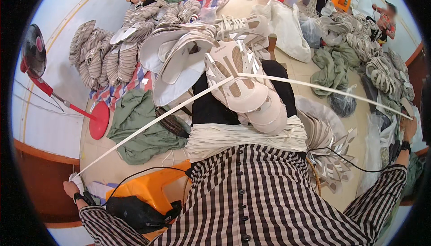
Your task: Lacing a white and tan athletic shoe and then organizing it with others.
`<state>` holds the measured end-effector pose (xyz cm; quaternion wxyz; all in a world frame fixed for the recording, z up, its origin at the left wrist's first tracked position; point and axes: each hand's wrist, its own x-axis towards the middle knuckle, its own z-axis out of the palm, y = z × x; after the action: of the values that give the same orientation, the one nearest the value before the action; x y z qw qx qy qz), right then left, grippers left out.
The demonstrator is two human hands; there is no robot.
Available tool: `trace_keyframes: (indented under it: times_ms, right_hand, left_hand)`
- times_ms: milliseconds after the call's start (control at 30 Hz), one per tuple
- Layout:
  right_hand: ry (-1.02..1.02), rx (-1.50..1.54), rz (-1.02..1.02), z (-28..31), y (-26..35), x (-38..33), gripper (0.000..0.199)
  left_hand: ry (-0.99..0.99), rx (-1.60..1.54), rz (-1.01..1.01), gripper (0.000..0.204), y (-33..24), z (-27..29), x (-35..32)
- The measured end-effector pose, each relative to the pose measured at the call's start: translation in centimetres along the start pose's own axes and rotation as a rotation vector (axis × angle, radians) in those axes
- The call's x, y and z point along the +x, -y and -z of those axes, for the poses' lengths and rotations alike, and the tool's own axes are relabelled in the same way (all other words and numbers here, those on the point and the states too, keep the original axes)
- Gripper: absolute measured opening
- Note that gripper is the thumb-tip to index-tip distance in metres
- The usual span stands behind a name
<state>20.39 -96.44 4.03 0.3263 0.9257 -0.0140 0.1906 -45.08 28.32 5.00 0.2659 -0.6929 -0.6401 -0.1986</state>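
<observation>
A long cream shoelace (158, 119) runs through the front of a beige and white shoe upper (232, 98) on my lap. Both halves of the lace are pulled taut out to the sides. My left hand (70, 188), far out at the lower left, is closed round one end, with a bit of white material at its fingers. At the far right, my right hand (410, 130) grips the other end, arm stretched out. More uppers are stacked under and beyond this one. Across my waist lies a thick bundle of cream laces (247, 143).
Piles of shoe uppers (96, 57) stand at the left, more uppers (323, 147) beside my right leg. A red fan (99, 120), green cloth (134, 129) and orange stool (148, 185) are on my left. Other people sit farther back, near a white sack (287, 32).
</observation>
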Motion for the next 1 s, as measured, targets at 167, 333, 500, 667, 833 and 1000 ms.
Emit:
trace_keyframes:
  times_ms: [167, 333, 500, 667, 833, 1000]
  right_hand:
    - [-0.217, 0.306, 0.122, 2.3, 1.6, 6.6, 0.04]
    - [-0.349, 0.61, 0.13, 5.7, 3.7, 7.8, 0.042]
    - [0.114, 2.18, -0.131, 14.2, 28.4, 10.4, 0.032]
    - [0.076, 1.997, 0.445, 35.0, 42.6, 4.7, 0.009]
    - [0.206, 2.156, 0.662, 39.6, 51.5, 2.1, 0.007]
    - [0.235, 2.1, 0.635, 39.6, 53.1, 2.5, 0.011]
  left_hand:
    - [0.265, -0.167, 0.337, 0.021, 6.9, -0.1, -5.6]
    - [0.273, -0.332, 0.505, 0.022, 8.0, -1.9, -5.3]
    - [0.019, -0.448, -0.082, 0.015, 7.1, 0.4, 3.5]
    - [0.28, -1.334, -0.201, 0.014, -17.4, 5.2, -1.6]
    - [0.226, -1.42, -0.64, 0.015, -33.1, 19.9, -14.1]
    - [0.637, -1.728, -0.748, 0.013, -42.9, 25.4, -23.7]
